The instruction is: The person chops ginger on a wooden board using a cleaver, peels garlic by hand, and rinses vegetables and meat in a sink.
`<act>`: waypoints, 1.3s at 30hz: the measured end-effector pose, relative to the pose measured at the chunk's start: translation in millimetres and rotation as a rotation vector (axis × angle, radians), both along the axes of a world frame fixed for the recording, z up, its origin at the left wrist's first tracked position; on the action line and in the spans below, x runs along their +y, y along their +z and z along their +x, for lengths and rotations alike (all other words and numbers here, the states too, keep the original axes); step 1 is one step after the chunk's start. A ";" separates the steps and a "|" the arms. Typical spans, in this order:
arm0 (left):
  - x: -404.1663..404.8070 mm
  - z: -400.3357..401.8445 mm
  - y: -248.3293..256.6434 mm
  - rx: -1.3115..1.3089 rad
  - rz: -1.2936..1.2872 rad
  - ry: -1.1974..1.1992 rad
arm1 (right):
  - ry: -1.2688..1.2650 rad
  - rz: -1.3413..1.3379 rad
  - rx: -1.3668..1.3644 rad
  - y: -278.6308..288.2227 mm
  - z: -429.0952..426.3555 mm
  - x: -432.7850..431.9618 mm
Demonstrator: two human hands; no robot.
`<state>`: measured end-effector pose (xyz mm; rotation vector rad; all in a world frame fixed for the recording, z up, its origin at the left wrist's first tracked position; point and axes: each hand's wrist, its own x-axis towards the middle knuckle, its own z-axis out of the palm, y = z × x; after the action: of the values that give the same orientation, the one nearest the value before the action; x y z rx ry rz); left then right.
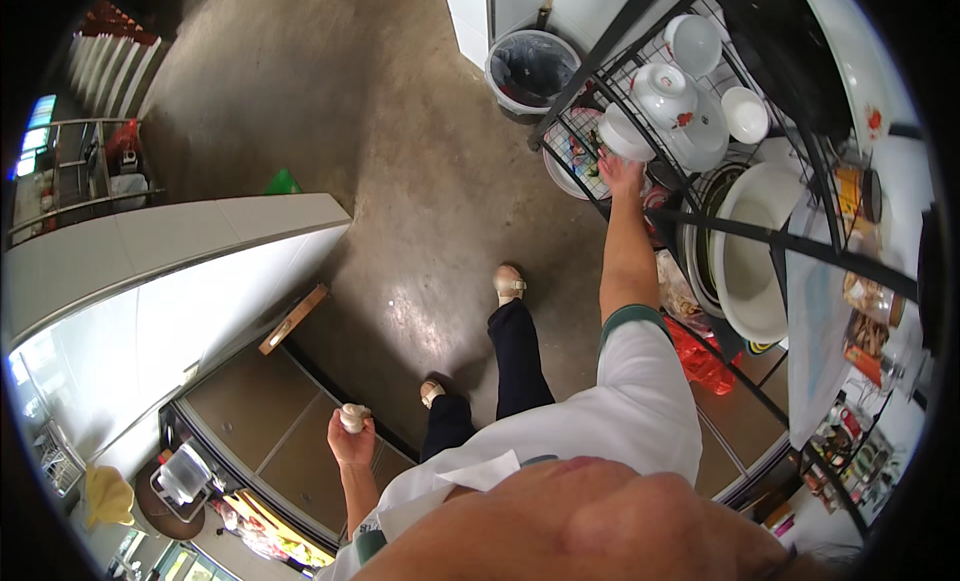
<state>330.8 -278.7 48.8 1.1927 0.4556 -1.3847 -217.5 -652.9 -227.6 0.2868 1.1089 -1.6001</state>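
My left hand [351,440] is closed around a pale garlic bulb [354,416], held up over the floor beside the low cabinets. At the black wire rack, my right hand [621,173] is stretched out with its fingers against the near edge of a white bowl [624,134]. Some of those fingertips are hidden by the bowl. Close beyond it, an upturned white bowl with a red flower pattern [664,90] rests on the rack near a clear glass bowl [705,135]. Another white bowl [693,45] and a small white dish [745,114] sit farther along.
The black metal rack [720,225] stands on my right, holding a large white basin [754,258] on its lower part. A lined waste bin [532,67] is past its corner. Red plastic bags [701,356] hang low. On my left are a white tiled partition [187,281] and brown cabinet doors [247,401].
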 end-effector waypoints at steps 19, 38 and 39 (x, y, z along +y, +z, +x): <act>101.6 57.0 155.3 -0.532 -0.675 0.454 | 2.116 -1.031 0.524 327.7 512.0 251.7; 488.5 118.0 172.6 -1.331 -0.062 0.674 | 2.792 -1.256 -0.386 453.6 746.9 689.7; 492.9 127.2 173.4 -1.361 -0.018 0.671 | 2.782 -1.167 -0.399 449.2 756.2 698.6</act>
<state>457.9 214.2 222.2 1.4829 -0.1547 0.1365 538.7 45.7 221.6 -1.1913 -0.4322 0.6731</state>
